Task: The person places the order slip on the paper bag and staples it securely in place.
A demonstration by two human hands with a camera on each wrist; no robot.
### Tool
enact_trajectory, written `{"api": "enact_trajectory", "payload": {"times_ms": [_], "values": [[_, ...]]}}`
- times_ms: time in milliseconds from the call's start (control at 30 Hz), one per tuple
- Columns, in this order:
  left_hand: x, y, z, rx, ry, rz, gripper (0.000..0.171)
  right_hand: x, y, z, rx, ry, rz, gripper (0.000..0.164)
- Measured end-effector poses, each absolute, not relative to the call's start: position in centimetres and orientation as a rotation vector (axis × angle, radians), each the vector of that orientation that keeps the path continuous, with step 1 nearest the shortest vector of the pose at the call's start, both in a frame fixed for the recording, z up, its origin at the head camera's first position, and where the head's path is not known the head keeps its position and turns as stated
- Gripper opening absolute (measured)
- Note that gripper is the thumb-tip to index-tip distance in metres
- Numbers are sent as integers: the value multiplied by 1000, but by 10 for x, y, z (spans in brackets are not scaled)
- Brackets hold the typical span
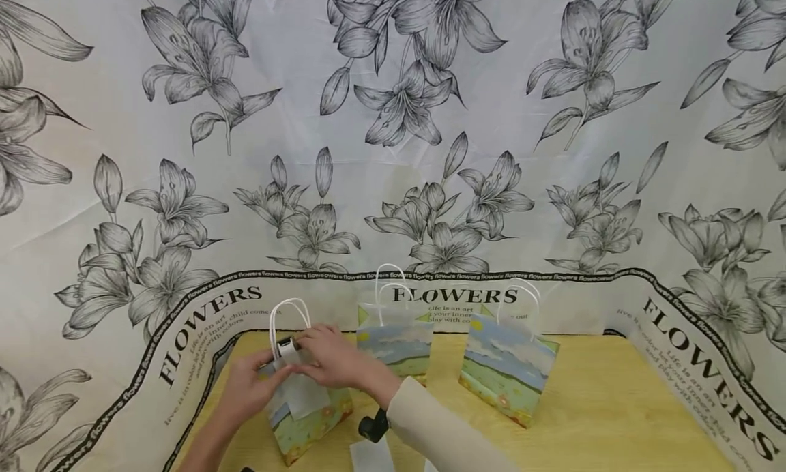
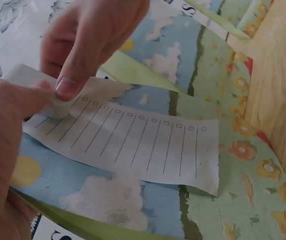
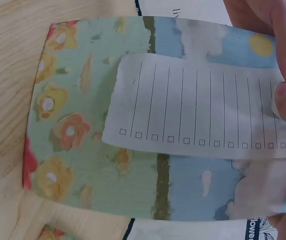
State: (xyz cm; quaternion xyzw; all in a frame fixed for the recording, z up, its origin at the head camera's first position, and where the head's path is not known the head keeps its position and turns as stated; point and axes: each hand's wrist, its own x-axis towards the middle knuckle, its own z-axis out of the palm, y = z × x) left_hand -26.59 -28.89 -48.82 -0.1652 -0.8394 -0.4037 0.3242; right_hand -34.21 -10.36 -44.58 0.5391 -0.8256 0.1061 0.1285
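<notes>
A person's two hands work at the top of a paper gift bag (image 1: 301, 436), the leftmost of three on the wooden desk (image 1: 632, 404). The left hand (image 1: 247, 385) grips the bag's upper edge, its thumb in front against a small white piece (image 1: 287, 352) and some of its fingers behind the bag. The right hand (image 1: 338, 359) pinches the same piece from the other side, thumb in front and fingers curled over the top; the two thumbs nearly meet. What kind of piece it is cannot be told, as the fingers cover much of it.

Below it a white checklist slip (image 1: 307, 398) lies over the bag's front, printed with parallel lines, each with a tiny square at one end. Its upper end reaches the piece under the thumbs, while its lower end lifts slightly from the bag. The front is painted with blue sky, clouds, a yellow sun and a green meadow with orange and yellow flowers. White handles (image 1: 273, 322) rise above the hands.

A matching middle bag (image 1: 396, 349) stands beyond the right hand, and a right-hand bag (image 1: 510, 370) stands at an angle farther along. Near the cream sleeve (image 1: 442, 424) are a black object (image 1: 373, 428) and white paper (image 1: 371, 456). Behind the desk hangs a flower-print cloth (image 1: 295, 117).
</notes>
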Motion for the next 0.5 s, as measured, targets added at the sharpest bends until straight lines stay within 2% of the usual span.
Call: {"api": "enact_trajectory", "payload": {"times_ms": [100, 367, 500], "values": [[-267, -284, -488, -405, -2248, -1027, 34, -342, -99, -445, 1577, -2409, 347, 47], [-274, -279, -482, -391, -2198, -1020, 29, -346, -99, -444, 1535, -2394, 527, 40], [-272, -277, -483, -407, -2182, -1027, 26, -345, -100, -436, 1483, -2496, 529, 46]]}}
